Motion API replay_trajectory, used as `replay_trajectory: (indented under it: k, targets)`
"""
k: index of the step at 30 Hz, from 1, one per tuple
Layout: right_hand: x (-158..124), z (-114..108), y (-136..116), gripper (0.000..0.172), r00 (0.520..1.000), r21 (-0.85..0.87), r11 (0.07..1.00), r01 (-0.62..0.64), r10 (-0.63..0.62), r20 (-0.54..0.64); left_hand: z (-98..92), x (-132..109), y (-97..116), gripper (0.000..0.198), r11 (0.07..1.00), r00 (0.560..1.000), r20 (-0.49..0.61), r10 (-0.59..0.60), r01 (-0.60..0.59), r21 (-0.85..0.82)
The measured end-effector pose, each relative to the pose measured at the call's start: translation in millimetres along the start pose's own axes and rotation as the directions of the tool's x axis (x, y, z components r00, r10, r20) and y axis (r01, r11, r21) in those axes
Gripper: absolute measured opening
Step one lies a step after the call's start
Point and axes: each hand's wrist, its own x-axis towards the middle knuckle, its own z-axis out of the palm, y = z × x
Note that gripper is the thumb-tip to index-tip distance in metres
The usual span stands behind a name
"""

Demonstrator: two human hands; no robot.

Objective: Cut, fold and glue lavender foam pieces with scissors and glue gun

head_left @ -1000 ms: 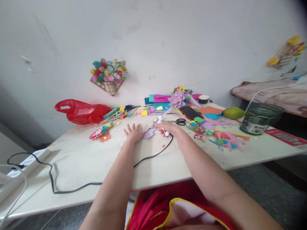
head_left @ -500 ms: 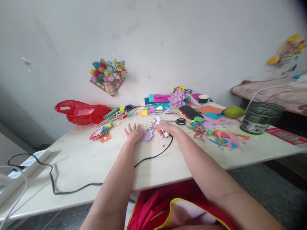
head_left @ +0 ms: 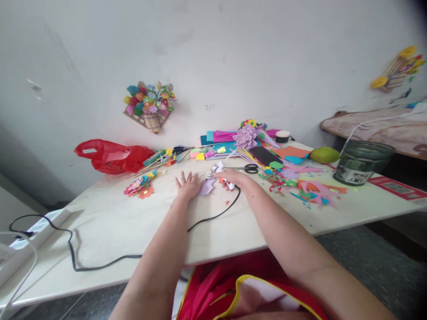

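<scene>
My right hand point(head_left: 232, 178) is wrapped round a white hot glue gun point(head_left: 219, 167) with an orange trigger and a black cord. The gun's tip points down and left, over or against a lavender foam piece point(head_left: 207, 188) lying on the table. My left hand point(head_left: 189, 186) lies flat at the left edge of that piece, fingers spread; whether it presses on the foam I cannot tell. Left of it rests a pile of colourful foam flowers point(head_left: 142, 185). Black-handled scissors point(head_left: 251, 169) lie just beyond my right hand.
The glue gun's black cord point(head_left: 213, 218) crosses the table point(head_left: 110, 231) to a power strip point(head_left: 42, 231). A red plastic bag point(head_left: 116, 156) lies at back left. Foam scraps point(head_left: 316, 193), a phone point(head_left: 266, 156), a green fruit point(head_left: 324, 155) and a glass jar point(head_left: 362, 163) stand right.
My left hand has shifted very slightly to the right, towards the lavender foam piece. My right hand and the glue gun have hardly moved.
</scene>
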Motion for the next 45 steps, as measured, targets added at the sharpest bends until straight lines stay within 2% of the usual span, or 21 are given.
replay_trajectory:
  k: [6, 15, 24, 29, 35, 39, 45]
  targets:
    - [-2, -1, -2, 0.041, 1.0, -0.005, 1.0, -0.012, 0.012, -0.02, -1.4, 1, 1, 0.069, 1.0, 1.0, 0.019, -0.023, 0.023, 0.005]
    - [3, -4, 0, 0.04, 0.991, -0.014, 0.997, -0.071, 0.069, -0.111, -2.6, 3, 6, 0.066, 0.997, 0.997, 0.019, -0.072, 0.072, -0.006]
    - [-3, 1, -4, 0.039, 0.997, 0.007, 0.998, -0.063, 0.063, -0.047, -16.0, -5, -6, 0.077, 0.998, 0.994, 0.109, -0.027, 0.033, -0.048]
    - [-1, 1, -2, 0.04, 0.999, -0.014, 0.999, -0.039, 0.039, -0.016, -7.5, 0, -4, 0.064, 0.997, 0.997, 0.023, -0.074, 0.075, -0.036]
    - [3, 1, 0, 0.042, 1.0, -0.015, 1.0, -0.022, 0.022, -0.002, -2.4, -1, 5, 0.064, 1.0, 0.999, -0.033, -0.019, 0.02, 0.005]
    - [0, 1, -1, 0.04, 1.0, 0.01, 1.0, -0.018, 0.018, -0.015, -2.7, -2, 8, 0.064, 1.0, 0.999, -0.035, 0.0, 0.001, 0.027]
    - [-2, 0, -3, 0.037, 0.994, 0.031, 0.998, -0.054, 0.056, -0.095, -1.0, 2, 7, 0.063, 1.0, 1.0, -0.005, -0.019, 0.019, -0.004]
